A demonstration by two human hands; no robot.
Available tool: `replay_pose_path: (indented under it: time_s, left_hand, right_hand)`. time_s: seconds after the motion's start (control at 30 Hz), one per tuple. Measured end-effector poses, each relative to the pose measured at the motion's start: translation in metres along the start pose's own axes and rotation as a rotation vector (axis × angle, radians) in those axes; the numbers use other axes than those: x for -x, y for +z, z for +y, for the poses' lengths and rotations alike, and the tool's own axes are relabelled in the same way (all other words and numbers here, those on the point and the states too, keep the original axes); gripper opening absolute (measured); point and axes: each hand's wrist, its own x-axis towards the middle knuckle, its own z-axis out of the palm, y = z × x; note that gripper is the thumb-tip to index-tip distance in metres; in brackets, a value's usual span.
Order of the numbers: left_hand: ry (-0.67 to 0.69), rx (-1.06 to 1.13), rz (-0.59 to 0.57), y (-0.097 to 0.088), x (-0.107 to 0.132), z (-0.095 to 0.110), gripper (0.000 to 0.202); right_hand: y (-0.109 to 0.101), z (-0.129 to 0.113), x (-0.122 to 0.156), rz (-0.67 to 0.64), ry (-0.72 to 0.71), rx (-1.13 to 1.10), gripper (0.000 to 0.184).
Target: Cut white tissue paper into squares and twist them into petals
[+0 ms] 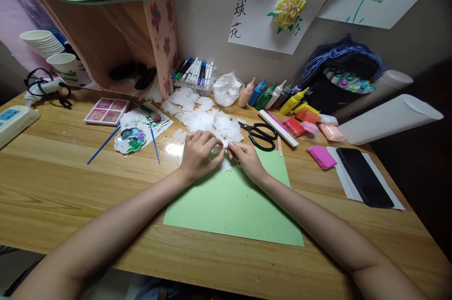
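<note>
My left hand (199,151) and my right hand (246,158) meet over the top edge of a green paper sheet (235,206) on the wooden desk (70,182). Both hands are closed in a pinch on a small white tissue piece (225,163) held between them. Just beyond my fingers lies a heap of white tissue squares (205,118). Black scissors (259,135) lie to the right of the heap, close to my right hand.
A paint palette (130,140), two blue brushes and a pink paint tray (107,110) lie left. Markers (194,74), a bowl of tissue (226,88), paint bottles (271,95), clay lumps, a phone (363,175) and rolled paper (388,118) sit behind and right. A power strip (14,121) is far left.
</note>
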Motion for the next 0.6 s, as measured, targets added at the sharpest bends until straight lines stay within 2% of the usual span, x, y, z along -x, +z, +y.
replay_pose_path:
  time_s: [0.13,0.4,0.5,0.6]
  left_hand:
    - [0.003,0.011,0.024,0.0018,0.0008,-0.0025,0.009]
    - [0.025,0.037,0.054,0.0054,0.0016,-0.0075,0.014]
    - [-0.025,0.089,0.055,0.0044,0.0,-0.0074,0.013]
    - [-0.122,0.256,0.041,0.0021,-0.0043,-0.009,0.008]
  right_hand:
    - [0.0001,0.002,-0.0005,0.001,0.01,-0.02,0.045]
    - [-0.0006,0.005,-0.0006,-0.034,-0.012,0.0,0.025]
    - [-0.0002,0.0059,-0.0005,-0.039,-0.01,-0.011,0.022]
    - [0.0002,0.0081,-0.001,0.045,-0.013,-0.008,0.02]
